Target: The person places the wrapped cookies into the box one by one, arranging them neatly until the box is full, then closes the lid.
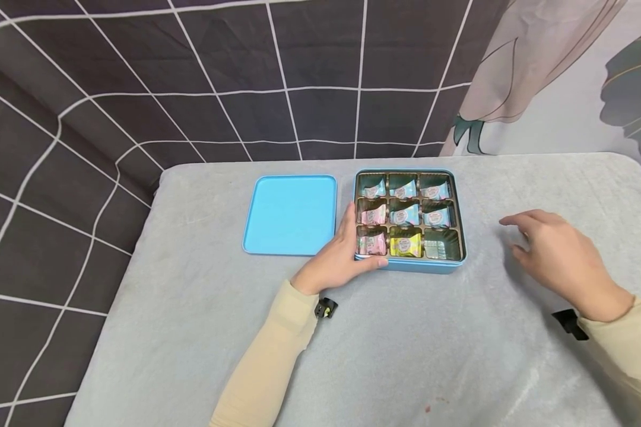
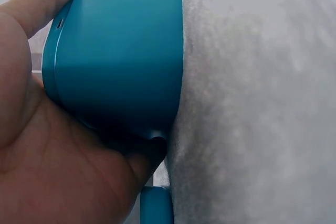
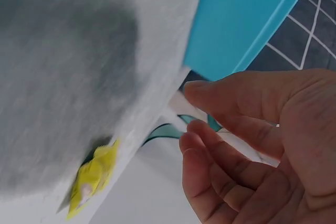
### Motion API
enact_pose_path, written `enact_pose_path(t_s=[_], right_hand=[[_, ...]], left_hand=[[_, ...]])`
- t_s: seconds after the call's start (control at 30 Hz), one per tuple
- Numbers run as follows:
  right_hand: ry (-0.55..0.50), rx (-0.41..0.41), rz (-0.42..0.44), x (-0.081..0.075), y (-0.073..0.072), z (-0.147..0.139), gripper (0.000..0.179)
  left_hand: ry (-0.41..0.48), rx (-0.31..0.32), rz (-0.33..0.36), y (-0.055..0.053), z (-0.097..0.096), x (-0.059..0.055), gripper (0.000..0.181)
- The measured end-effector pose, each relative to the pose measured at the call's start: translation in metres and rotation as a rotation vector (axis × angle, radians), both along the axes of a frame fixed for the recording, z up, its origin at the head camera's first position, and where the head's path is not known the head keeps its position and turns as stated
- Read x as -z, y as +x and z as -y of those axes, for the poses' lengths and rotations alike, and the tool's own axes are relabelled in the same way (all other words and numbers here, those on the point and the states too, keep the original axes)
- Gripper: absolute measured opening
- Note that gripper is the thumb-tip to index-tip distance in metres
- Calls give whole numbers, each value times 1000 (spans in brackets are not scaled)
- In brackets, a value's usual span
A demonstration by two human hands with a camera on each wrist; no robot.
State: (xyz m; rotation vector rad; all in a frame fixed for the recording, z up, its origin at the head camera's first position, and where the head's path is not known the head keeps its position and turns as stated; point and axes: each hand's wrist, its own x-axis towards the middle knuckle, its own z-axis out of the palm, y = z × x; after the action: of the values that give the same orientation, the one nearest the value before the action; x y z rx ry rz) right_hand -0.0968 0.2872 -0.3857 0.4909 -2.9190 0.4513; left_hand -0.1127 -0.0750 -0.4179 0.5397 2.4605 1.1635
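A blue tin (image 1: 424,267) holds small wrapped sweets in a divided tray: blue ones (image 1: 404,214), pink ones (image 1: 373,244) and a yellow one (image 1: 406,244). The tray's front right compartment shows its ribbed bottom. My left hand (image 1: 333,258) grips the tin's front left corner, thumb along the front rim and fingers against the left side. To the right of the tin my right hand (image 1: 561,261) hovers over the cloth, fingers loosely bent, nothing between them. In the right wrist view, another yellow sweet (image 3: 94,177) lies on the cloth beyond the fingers; the head view does not show it.
The blue lid (image 1: 291,216) lies flat to the left of the tin. Grey cloth (image 1: 395,350) covers the table, whose back edge runs just behind tin and lid. A dark grid-patterned curtain (image 1: 235,77) hangs behind and to the left, with a pale printed cloth (image 1: 561,89) at right.
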Motion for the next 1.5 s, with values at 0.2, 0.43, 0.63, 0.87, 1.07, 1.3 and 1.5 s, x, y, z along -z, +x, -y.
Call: enact_pose_path(t_s=[0.2,0.43,0.63,0.87,1.07,1.3,1.5], right_hand=[[10,5,9,4,-2,-13,48],[27,-74,-59,13,-6,-27,51],[47,-171,-111,18,-10,-37,56],[76,-210,-117,19,-16,-43,59],[99,-231,-121,17,-22,-43,63],[117,-296,-158,21,-28,-41,64],[117,-286,-185,25,-30,-42,49]], left_hand=[[4,5,-1,0,-1,-1,120],[8,7,7,2,-2,-1,119],[19,3,29,4,-3,1,118],[16,1,19,4,-2,1,119],[3,2,11,3,-1,0,119],[0,-2,8,3,0,-1,119],[-3,-3,5,3,-1,-2,118]])
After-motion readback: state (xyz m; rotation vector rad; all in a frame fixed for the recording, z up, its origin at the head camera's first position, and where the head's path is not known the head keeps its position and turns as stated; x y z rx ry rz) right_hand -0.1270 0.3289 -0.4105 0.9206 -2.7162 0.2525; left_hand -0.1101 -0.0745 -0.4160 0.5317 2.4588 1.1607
